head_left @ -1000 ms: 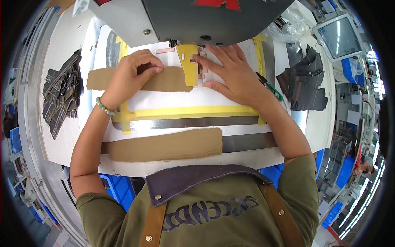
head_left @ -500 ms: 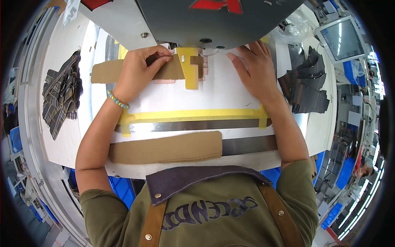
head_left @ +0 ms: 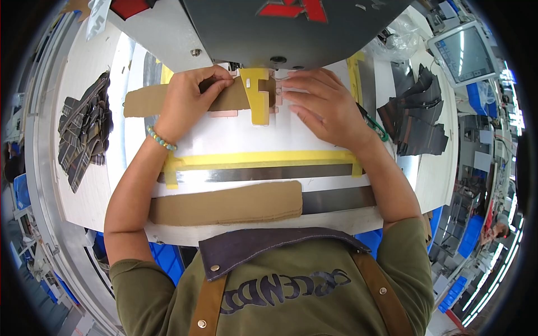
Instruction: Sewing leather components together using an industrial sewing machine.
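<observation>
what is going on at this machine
A person's left grip is on a tan strip, which passes under the yellow guide beneath the machine. The right grip, fingers spread, is just right of the guide. More tan strips lie stacked nearer the person, and dark pieces lie in piles to the left and right.

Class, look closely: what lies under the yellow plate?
A brown strip runs under the yellow plate: it shows on the plate's left and in the notch on its right. What the solid yellow part covers cannot be seen.
</observation>
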Demonstrator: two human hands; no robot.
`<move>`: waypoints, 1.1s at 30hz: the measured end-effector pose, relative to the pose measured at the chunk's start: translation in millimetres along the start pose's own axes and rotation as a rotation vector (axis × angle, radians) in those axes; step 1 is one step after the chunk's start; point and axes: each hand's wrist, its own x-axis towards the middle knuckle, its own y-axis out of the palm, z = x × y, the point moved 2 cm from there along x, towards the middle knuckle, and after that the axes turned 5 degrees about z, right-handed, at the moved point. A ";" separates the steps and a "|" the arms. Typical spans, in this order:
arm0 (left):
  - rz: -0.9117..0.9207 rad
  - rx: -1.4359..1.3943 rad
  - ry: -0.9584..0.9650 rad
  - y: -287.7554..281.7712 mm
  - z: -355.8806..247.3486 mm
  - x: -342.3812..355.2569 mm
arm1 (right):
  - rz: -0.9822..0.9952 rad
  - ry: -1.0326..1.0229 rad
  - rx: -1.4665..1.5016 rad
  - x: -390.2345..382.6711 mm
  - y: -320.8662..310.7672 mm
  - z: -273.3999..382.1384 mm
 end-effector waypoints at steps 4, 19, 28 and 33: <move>-0.003 -0.013 0.006 0.1 2.4 0.6 | 0.142 -0.011 0.022 2.7 3.8 5.9; 0.112 0.714 0.304 -13.8 -12.1 -66.5 | 0.295 -0.007 -0.085 5.0 2.7 9.7; 0.102 0.677 0.210 -16.1 -3.2 -96.9 | 0.304 -0.011 -0.093 12.6 3.7 14.6; 0.024 0.654 0.256 -35.0 1.3 -96.0 | 0.318 0.005 -0.139 13.2 -2.6 19.1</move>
